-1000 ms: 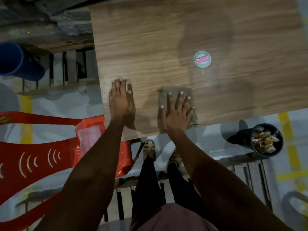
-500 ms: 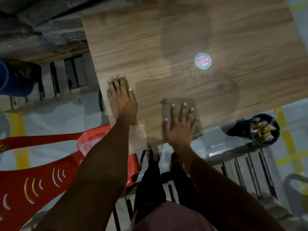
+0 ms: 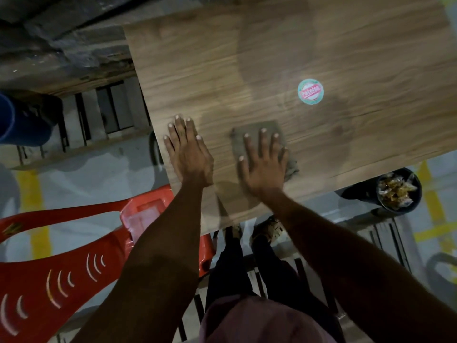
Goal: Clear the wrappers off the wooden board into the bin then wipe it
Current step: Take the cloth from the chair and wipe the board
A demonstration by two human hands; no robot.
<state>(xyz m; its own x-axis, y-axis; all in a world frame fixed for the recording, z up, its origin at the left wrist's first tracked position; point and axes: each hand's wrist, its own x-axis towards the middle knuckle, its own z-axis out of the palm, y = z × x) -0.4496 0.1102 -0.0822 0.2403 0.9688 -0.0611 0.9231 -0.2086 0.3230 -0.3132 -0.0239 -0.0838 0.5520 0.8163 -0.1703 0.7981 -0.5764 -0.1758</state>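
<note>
The wooden board (image 3: 346, 45) fills the upper middle and right of the head view. My right hand (image 3: 263, 164) presses flat, fingers spread, on a grey-brown cloth (image 3: 269, 127) near the board's front edge. To its left, my left hand (image 3: 189, 151) rests flat on the bare wood by the board's left edge. A round teal and red sticker (image 3: 310, 91) lies on the board beyond the cloth. The black bin (image 3: 398, 189) stands on the floor below the board's right front edge, with crumpled shiny wrappers (image 3: 394, 191) inside.
A red plastic chair (image 3: 61, 256) sits at the lower left, touching the board's near corner. A blue barrel (image 3: 22, 120) stands at the far left. Wooden pallet slats (image 3: 108, 107) lie on the floor left of the board. My legs and shoes (image 3: 267, 229) are below the board.
My right hand and the cloth have slid a little away from the board's front edge. The view has shifted slightly; my left hand stays flat in about the same spot.
</note>
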